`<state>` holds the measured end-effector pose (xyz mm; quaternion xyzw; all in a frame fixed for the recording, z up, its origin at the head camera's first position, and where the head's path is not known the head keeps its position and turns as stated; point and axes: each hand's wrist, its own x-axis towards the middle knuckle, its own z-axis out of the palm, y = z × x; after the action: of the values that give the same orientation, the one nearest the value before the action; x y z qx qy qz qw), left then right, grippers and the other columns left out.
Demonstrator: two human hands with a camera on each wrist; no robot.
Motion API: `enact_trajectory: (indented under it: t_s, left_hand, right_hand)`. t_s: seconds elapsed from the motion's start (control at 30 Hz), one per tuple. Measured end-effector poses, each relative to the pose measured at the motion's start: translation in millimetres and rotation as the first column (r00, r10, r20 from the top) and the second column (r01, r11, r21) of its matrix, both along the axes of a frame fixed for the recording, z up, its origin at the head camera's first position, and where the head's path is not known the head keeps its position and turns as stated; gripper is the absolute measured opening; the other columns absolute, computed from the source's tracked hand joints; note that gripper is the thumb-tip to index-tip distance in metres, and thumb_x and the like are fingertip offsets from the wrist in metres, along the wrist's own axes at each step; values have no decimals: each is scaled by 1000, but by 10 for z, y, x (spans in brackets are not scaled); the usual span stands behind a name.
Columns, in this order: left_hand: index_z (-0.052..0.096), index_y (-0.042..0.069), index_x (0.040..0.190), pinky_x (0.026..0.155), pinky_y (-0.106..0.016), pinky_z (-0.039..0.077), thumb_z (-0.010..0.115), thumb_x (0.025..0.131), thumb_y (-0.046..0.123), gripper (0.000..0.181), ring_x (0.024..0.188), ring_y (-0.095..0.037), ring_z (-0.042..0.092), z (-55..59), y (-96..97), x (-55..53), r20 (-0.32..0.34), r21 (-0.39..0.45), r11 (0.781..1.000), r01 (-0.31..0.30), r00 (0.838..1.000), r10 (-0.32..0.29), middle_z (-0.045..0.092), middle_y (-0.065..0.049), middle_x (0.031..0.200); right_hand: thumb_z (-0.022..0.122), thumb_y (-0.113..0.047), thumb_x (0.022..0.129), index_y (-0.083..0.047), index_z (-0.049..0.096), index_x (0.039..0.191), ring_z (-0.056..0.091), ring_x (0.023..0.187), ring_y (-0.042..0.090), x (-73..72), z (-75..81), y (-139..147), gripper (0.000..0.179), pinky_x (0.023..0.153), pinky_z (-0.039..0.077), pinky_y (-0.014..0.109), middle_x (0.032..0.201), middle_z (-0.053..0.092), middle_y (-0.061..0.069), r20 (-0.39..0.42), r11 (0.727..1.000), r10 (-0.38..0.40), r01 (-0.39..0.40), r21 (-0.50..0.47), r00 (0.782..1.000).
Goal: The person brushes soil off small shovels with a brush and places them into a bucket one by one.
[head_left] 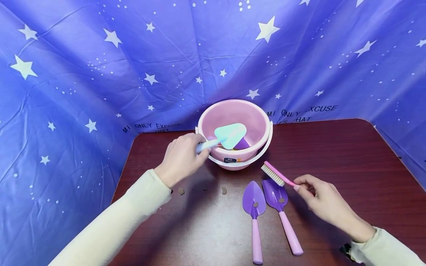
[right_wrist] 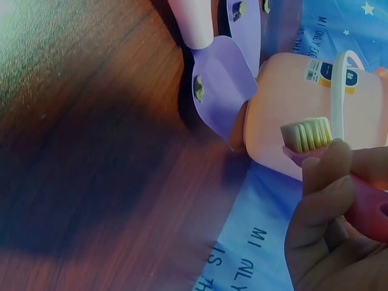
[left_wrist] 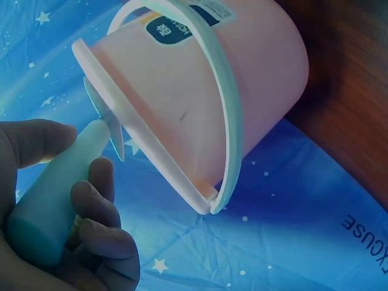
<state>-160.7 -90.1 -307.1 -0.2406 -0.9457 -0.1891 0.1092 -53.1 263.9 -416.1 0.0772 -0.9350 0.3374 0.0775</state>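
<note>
My left hand point(head_left: 184, 157) grips the handle of a light-blue hand trowel point(head_left: 232, 135), its blade over the mouth of a pink bucket point(head_left: 208, 118). In the left wrist view the fingers wrap the trowel's handle point(left_wrist: 60, 188) close to the bucket's rim point(left_wrist: 139, 130). A purple piece point(head_left: 244, 144) shows inside the bucket. To the right, my right hand point(head_left: 327, 201) holds a pink brush point(head_left: 274, 174) by its handle, pale bristles overlapping a purple shovel point(head_left: 273, 192). In the right wrist view the bristles point(right_wrist: 309, 134) point up.
Left of that shovel lies a purple pointed trowel point(head_left: 254, 195); both bear a small brown bit. More brown bits point(head_left: 224, 190) are scattered on the dark wooden table point(head_left: 206, 229). The bucket's white handle point(head_left: 263, 153) hangs down in front. A starry blue cloth point(head_left: 186, 48) rises behind.
</note>
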Motion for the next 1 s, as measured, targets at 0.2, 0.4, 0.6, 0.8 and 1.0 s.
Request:
enact_trajectory:
  t_s: [0.2,0.4,0.6,0.8,1.0]
  left_hand:
    - [67,15,83,51,-36,41,65,82,22,8,61,-18,51,37,112,-166,28,-35,999,7,1000,-6,55,2,70]
    - [64,15,77,52,-37,41,65,81,24,9,60,-21,52,47,241,-334,87,-113,994,8,996,2,55,1,66]
    - [62,16,71,55,-39,43,63,82,26,15,60,-21,53,45,359,-462,147,-200,979,34,989,-4,53,0,63]
    - [58,14,74,59,-40,44,66,83,33,23,65,-23,53,45,438,-554,199,-250,967,42,980,9,53,0,64]
    - [57,14,78,64,-40,45,65,84,34,23,70,-22,55,21,500,-640,257,-299,954,34,965,47,56,0,69]
  right_hand:
    - [65,-10,88,-15,64,98,45,50,2,-14,15,32,11,47,35,21,69,54,-10,-46,1000,-9,10,25,999]
    - [64,-13,89,-17,64,99,45,49,4,-23,42,72,11,47,35,23,69,54,-9,-24,999,-36,37,33,999]
    - [65,-12,88,-16,65,100,42,51,4,-35,51,90,12,47,33,22,71,54,-8,-42,998,-50,52,47,998]
    - [65,-14,89,-15,65,101,42,50,4,-39,53,114,12,47,32,23,70,53,-7,-44,997,-60,62,45,997]
    - [64,-15,90,-15,64,101,44,49,5,-40,59,124,11,46,33,23,69,52,-8,-35,997,-67,68,44,997]
